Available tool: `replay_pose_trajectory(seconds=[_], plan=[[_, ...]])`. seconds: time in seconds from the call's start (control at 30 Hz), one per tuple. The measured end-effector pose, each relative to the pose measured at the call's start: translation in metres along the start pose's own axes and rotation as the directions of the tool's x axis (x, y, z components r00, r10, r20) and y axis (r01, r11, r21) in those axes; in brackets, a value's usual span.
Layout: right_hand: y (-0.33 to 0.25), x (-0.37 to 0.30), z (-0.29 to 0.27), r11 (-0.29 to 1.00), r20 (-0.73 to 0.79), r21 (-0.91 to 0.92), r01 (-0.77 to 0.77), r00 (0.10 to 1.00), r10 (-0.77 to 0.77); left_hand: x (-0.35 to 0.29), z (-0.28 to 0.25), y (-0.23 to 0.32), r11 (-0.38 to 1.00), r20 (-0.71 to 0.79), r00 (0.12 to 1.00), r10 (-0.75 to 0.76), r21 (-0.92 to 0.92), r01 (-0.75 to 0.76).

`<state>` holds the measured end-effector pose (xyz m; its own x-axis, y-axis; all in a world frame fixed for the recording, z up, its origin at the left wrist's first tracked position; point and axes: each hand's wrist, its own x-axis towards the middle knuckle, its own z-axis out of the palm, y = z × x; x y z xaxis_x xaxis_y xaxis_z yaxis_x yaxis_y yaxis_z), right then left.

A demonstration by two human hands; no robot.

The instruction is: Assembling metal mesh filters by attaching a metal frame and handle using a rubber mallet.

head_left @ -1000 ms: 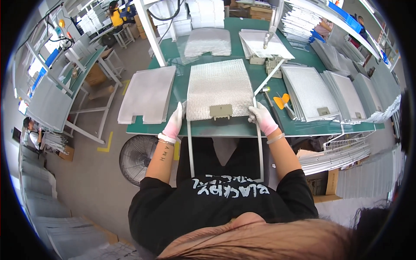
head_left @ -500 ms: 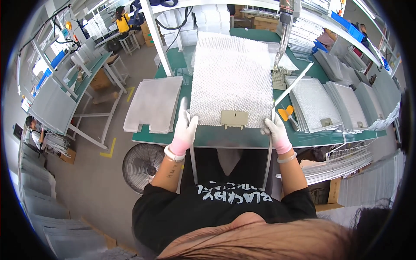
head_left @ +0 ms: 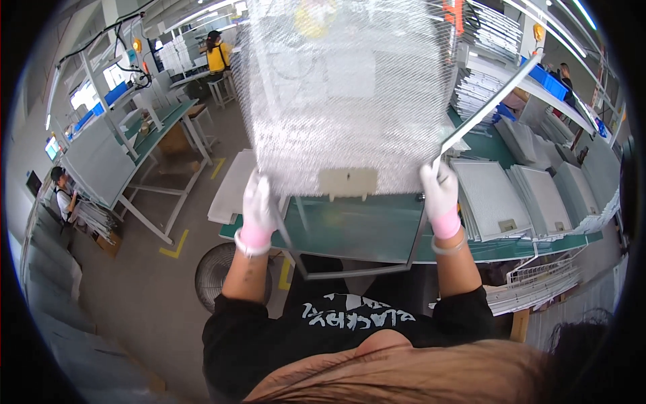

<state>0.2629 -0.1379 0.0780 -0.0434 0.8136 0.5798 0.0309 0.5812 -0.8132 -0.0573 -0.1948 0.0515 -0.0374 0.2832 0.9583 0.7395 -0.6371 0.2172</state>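
Perhaps the mesh panel (head_left: 336, 145), held above the desk (head_left: 309, 219) with the left hand (head_left: 258, 202) and right hand (head_left: 441, 192) closed on its lower sides, could slip or bend if their grips were uneven, and the slanting frame bar (head_left: 491, 101) might catch the stacked panels (head_left: 490, 195) if swung right.

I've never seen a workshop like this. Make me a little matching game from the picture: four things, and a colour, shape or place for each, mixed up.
Things:
1. Mesh sheet
2. Fan
3. Tabletop
4. Glove cuffs

Descriptions:
A. Green
B. Pink
C. Raised between the left hand and right hand
D. Round, on the person's left

Pairs: 1-C, 2-D, 3-A, 4-B
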Motion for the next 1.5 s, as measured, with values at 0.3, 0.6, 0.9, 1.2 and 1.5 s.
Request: replay_pose_trajectory(seconds=[0.3,0.6,0.9,1.2,1.5], plan=[[0.067,0.021,-0.015,0.974,-0.202,-0.155,0.164,0.96,-0.194,0.013,0.074,-0.024,0.542,0.321,0.81,-0.491,-0.615,0.572],[0.123,-0.047,-0.015,0.977,0.016,-0.21,-0.025,0.999,0.029,-0.105,0.076,-0.052,0.704,0.479,0.698,-0.532,-0.208,0.679],[0.049,0.03,-0.02,0.995,-0.081,0.096,-0.033,0.996,0.04,0.006,0.059,-0.059,0.412,0.449,0.757,-0.476,-0.646,0.642],[0.1,-0.014,-0.012,0.99,-0.066,-0.131,-0.041,0.997,0.032,-0.06,0.078,-0.054,0.611,0.405,0.665,-0.628,-0.273,0.743],[0.078,-0.006,-0.041,0.994,0.136,-0.015,-0.113,0.984,0.114,-0.01,0.048,-0.053,0.461,0.601,0.717,-0.354,-0.555,0.692]])
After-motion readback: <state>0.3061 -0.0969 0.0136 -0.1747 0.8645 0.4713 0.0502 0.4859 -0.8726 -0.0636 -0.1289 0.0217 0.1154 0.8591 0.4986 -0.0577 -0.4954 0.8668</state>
